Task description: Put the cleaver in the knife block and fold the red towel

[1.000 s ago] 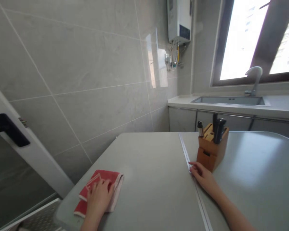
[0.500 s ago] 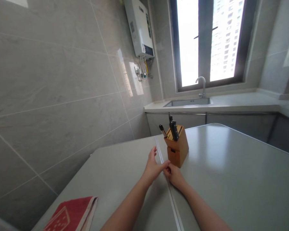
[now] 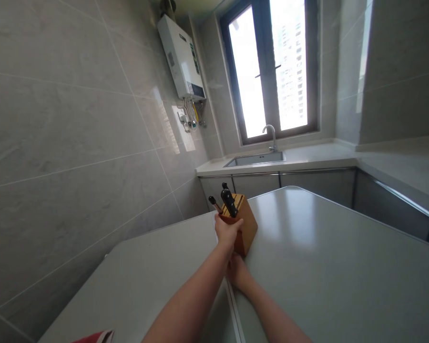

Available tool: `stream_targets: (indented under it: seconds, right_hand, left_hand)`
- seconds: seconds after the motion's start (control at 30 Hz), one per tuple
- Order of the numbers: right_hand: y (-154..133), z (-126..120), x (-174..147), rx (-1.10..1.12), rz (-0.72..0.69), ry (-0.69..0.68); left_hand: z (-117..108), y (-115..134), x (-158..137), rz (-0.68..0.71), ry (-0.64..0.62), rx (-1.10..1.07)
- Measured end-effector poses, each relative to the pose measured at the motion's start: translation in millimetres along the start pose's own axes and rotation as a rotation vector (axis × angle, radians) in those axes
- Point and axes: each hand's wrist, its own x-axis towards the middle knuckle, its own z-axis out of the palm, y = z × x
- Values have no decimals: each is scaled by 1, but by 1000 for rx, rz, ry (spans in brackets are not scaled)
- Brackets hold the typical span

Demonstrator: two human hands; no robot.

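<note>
A wooden knife block [image 3: 249, 224] stands on the pale table. Several black-handled tools rise from its top, among them a knife with a riveted handle [image 3: 229, 202] and a thin rod with a black grip [image 3: 215, 204]. My left hand [image 3: 227, 232] is closed around the block's upper front, its thumb on the right side and its fingers around the left. Low by the base, my right hand [image 3: 238, 272] is curled closed. Its fingertips are mostly hidden behind my left wrist, and I cannot make out what they hold, if anything.
A red cloth [image 3: 93, 338] lies at the near left of the table [image 3: 307, 276], cut off by the frame. A seam strip [image 3: 234, 307] runs along the tabletop. Beyond are a counter with a sink [image 3: 253, 159] and faucet [image 3: 272, 136], and a wall-mounted water heater [image 3: 182, 59].
My left hand has moved from open beside the block to a grip on its front. My right hand stays low near the base. The view has shifted to the right.
</note>
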Motion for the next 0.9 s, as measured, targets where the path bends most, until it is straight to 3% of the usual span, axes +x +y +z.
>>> stream_targets:
  seconds: [0.2, 0.37, 0.53, 0.77, 0.9]
  right_hand:
    - [0, -4, -2, 14, -36, -72]
    - [3, -5, -3, 31, -50, -107]
    - [0, -9, -3, 38, -27, -139]
    - [-1, -10, -3, 39, -33, -180]
    - [0, -9, -3, 11, -26, -187]
  left_hand:
    - [-25, 6, 9, 43, 74, -84]
    - [-80, 30, 27, 89, 245, -129]
    - [-169, 39, 49, 130, 424, -11]
    - [-320, -3, 61, 116, 705, 414]
    - [-379, -18, 49, 69, 844, 519]
